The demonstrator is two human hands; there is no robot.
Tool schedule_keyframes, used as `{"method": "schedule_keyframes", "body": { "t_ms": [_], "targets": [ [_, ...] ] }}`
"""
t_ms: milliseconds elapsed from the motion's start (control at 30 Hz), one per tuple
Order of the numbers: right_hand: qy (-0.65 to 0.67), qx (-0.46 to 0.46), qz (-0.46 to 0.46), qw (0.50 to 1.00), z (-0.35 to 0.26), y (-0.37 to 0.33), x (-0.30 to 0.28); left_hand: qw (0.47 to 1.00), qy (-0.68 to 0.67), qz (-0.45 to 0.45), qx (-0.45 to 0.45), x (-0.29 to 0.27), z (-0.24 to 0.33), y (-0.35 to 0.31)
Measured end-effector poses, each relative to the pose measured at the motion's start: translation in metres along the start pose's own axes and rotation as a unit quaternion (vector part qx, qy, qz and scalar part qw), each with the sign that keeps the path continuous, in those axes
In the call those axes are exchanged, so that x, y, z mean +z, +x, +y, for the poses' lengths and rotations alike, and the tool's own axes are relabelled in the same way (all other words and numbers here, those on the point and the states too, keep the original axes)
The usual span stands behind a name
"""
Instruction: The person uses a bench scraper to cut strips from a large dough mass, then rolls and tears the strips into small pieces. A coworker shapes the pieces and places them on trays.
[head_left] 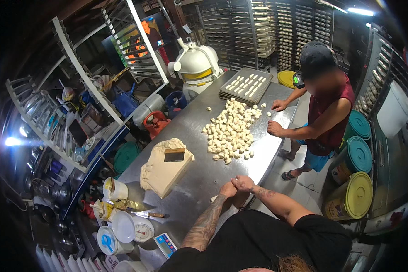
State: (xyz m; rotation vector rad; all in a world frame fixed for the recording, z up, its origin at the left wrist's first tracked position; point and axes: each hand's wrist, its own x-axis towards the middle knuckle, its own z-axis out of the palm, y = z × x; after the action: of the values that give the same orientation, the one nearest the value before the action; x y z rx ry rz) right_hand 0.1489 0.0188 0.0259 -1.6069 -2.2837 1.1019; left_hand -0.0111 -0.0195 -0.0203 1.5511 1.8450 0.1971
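Note:
My left hand (228, 189) and my right hand (245, 183) meet over the near right edge of the steel table (192, 181). Both have curled fingers, and whatever they may hold is hidden. A small pale dough piece (213, 198) lies against my left forearm. Beyond my hands spreads a heap of small dough pieces (231, 131). To the left rests a large slab of dough (161, 174) with a dough scraper (174, 155) lying on top.
A co-worker (328, 109) stands at the right edge, hands on the table. Stacked trays (245, 86) with dough sticks sit at the far end. Near left are a knife (150, 214), a dial scale (143, 230), a digital scale (166, 245) and tubs. Lidded bins (349, 195) stand at right.

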Motion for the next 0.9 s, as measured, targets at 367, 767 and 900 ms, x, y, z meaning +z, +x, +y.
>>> {"method": "schedule_keyframes", "body": {
  "t_ms": [367,767,900],
  "targets": [
    [-0.201,-0.261,0.391,0.859,0.003,0.046,-0.115,0.992,-0.072,-0.107,0.004,-0.040,0.016,0.038],
    [0.049,-0.046,0.017,0.998,0.016,0.004,0.006,0.996,-0.081,0.011,0.030,-0.023,0.021,-0.014],
    [0.019,-0.054,0.031,0.998,0.013,0.004,0.009,0.999,0.022,-0.014,0.022,-0.004,0.020,0.003]
  ]
}}
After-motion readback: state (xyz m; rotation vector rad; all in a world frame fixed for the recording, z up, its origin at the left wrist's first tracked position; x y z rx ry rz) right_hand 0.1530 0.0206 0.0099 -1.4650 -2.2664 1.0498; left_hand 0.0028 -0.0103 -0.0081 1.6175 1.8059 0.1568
